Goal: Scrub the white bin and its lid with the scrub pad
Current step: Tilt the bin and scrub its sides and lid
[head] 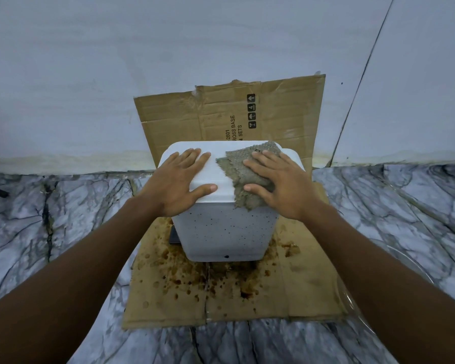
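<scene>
The white bin point(225, 233) stands upright on cardboard, its front speckled with small dark spots. Its white lid point(218, 177) is closed on top. My left hand point(179, 183) lies flat on the left half of the lid, fingers spread and straight. A grey-brown scrub pad point(247, 164) covers the right half of the lid and hangs a little over the front edge. My right hand point(279, 182) presses flat on the pad with straight fingers.
Flattened cardboard point(307, 292) covers the marble floor point(63, 219) under the bin, stained with brown splashes in front. Its far half leans up against the white wall point(168, 48). A clear curved object point(352, 298) sits at the right edge of the cardboard.
</scene>
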### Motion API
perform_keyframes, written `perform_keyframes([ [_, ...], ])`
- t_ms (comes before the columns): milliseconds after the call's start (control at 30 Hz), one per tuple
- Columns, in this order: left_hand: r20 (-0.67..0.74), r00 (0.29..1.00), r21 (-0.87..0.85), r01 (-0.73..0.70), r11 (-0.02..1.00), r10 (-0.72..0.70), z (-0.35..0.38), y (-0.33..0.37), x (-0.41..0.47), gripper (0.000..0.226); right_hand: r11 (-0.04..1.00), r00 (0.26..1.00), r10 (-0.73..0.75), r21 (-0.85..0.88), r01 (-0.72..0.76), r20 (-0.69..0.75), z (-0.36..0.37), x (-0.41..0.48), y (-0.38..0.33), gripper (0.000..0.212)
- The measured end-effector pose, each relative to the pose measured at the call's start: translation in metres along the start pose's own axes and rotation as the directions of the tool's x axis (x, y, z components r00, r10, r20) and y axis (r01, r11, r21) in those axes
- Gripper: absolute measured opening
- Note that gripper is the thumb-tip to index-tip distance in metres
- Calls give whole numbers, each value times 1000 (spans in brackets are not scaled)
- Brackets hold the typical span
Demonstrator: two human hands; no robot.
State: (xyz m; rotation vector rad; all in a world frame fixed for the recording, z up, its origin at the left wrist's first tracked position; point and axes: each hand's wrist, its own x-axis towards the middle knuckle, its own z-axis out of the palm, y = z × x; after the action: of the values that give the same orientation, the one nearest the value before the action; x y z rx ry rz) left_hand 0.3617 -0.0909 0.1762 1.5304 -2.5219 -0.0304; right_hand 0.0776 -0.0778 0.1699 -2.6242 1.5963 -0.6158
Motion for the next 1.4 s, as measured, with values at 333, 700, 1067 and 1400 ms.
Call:
perform_keyframes([
  [333, -15, 1000, -30, 13, 999, -13, 1, 0, -1, 92, 984, 999, 22, -177, -17, 30, 14, 10, -39, 69],
  [700, -46, 999, -44, 23, 999, -25, 2, 1, -3, 86, 978, 999, 29, 206, -21, -37, -2, -14, 41, 65],
  [1067, -53, 998, -42, 22, 999, -24, 2, 2, -2, 84, 994, 998, -60, -95, 61, 9, 10, 15, -23, 63],
  [1400, -46, 998, -40, 40, 998, -42, 2, 0, -1, 87, 995, 997, -67, 75, 69, -27, -5, -3, 20, 56],
])
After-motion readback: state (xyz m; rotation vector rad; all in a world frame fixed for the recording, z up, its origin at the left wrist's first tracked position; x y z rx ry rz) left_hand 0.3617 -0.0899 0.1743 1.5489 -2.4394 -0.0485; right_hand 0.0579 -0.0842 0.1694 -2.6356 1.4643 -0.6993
